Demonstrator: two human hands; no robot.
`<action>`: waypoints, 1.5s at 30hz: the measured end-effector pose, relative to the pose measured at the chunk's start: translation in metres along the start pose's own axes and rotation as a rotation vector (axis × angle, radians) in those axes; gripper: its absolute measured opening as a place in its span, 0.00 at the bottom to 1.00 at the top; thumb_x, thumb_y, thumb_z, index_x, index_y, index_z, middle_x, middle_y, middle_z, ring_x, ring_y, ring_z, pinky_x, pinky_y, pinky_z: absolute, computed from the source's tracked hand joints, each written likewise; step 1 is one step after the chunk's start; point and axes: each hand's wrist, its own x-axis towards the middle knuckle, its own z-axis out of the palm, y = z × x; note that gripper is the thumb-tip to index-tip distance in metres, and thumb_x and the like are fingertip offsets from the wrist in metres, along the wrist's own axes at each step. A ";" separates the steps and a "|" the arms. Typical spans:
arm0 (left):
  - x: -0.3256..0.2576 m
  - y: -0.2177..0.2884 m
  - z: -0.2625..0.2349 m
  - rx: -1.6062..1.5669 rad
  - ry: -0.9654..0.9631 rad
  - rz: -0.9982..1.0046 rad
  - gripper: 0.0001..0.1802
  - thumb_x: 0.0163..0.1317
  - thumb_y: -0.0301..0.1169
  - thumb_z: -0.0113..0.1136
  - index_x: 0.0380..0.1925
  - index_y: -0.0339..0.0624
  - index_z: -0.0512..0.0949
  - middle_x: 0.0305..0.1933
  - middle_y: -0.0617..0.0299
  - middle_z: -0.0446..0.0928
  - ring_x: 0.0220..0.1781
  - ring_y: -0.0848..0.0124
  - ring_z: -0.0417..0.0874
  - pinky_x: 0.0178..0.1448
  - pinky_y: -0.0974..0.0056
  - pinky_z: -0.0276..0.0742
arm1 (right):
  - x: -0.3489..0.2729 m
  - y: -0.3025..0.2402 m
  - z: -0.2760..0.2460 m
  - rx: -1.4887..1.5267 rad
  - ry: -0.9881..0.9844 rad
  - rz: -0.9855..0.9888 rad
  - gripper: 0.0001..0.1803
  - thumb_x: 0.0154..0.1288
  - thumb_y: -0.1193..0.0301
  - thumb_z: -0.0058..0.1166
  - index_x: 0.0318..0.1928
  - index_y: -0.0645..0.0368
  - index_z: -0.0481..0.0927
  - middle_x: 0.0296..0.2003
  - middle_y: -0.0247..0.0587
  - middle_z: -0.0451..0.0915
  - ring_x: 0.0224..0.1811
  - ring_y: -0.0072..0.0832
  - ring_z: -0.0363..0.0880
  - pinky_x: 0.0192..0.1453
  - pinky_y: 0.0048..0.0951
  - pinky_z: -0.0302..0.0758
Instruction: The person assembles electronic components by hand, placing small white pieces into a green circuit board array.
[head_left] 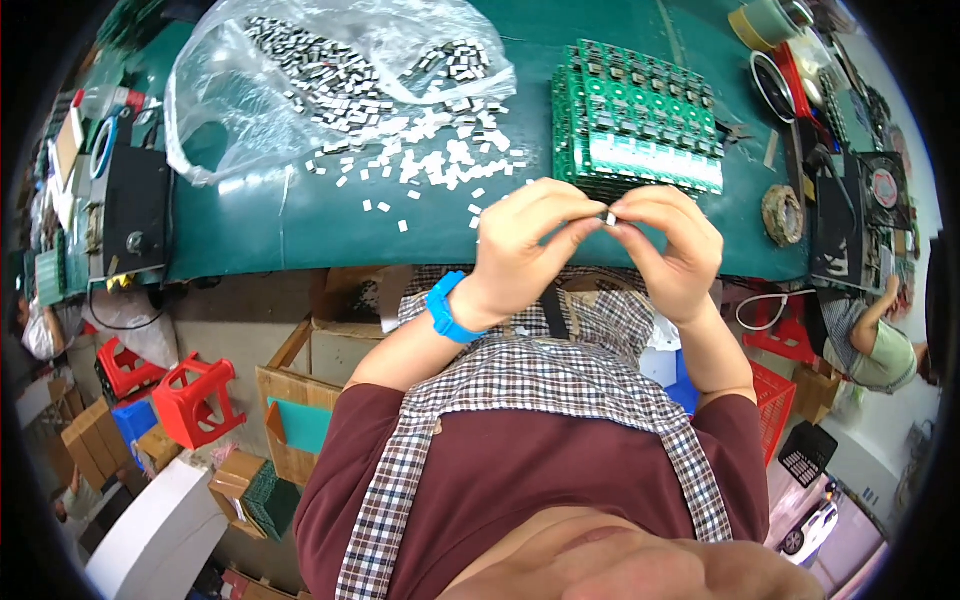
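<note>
Together, the left hand [525,240] and the right hand [672,245] meet above the near edge of the green desk [300,225], fingertips pinched from both sides on one small grey component [608,216]. Both hands are clenched around this piece, which is held in the air just in front of the desk's near edge, right of its middle. A blue wristband [447,308] sits on the left wrist.

Just beyond the hands, a stack of green circuit boards [635,120] lies on the desk toward its far right part. To the left of the stack, loose small white and grey parts [430,165] are scattered across the middle of the desk, spilling from a clear plastic bag [300,70] that lies open near the far left corner. A black box-shaped device [130,210] stands at the left edge. Rolls of tape [770,20] rest near the far right corner. Below the desk's near edge, red plastic stools [195,395] and cardboard boxes [300,390] stand on the floor.
</note>
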 end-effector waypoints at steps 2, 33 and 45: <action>0.002 0.000 0.000 0.038 0.023 0.023 0.08 0.47 0.18 0.64 0.30 0.37 0.79 0.30 0.56 0.78 0.31 0.63 0.81 0.33 0.65 0.76 | 0.003 0.000 0.000 -0.022 0.004 -0.004 0.11 0.46 0.83 0.63 0.34 0.64 0.80 0.31 0.43 0.80 0.34 0.32 0.80 0.38 0.27 0.76; 0.038 -0.046 -0.057 0.098 0.065 -0.377 0.06 0.57 0.24 0.59 0.32 0.34 0.80 0.32 0.58 0.80 0.35 0.66 0.81 0.41 0.66 0.75 | 0.045 0.024 -0.009 -0.611 -0.124 -0.218 0.11 0.50 0.74 0.62 0.36 0.56 0.80 0.32 0.37 0.78 0.31 0.32 0.79 0.31 0.28 0.76; 0.015 0.007 -0.010 -0.647 -0.022 -0.606 0.05 0.59 0.22 0.60 0.35 0.33 0.77 0.34 0.61 0.80 0.40 0.76 0.81 0.44 0.72 0.76 | 0.018 0.008 0.000 -0.118 -0.022 -0.146 0.11 0.47 0.81 0.64 0.34 0.63 0.80 0.31 0.42 0.81 0.34 0.33 0.81 0.35 0.27 0.78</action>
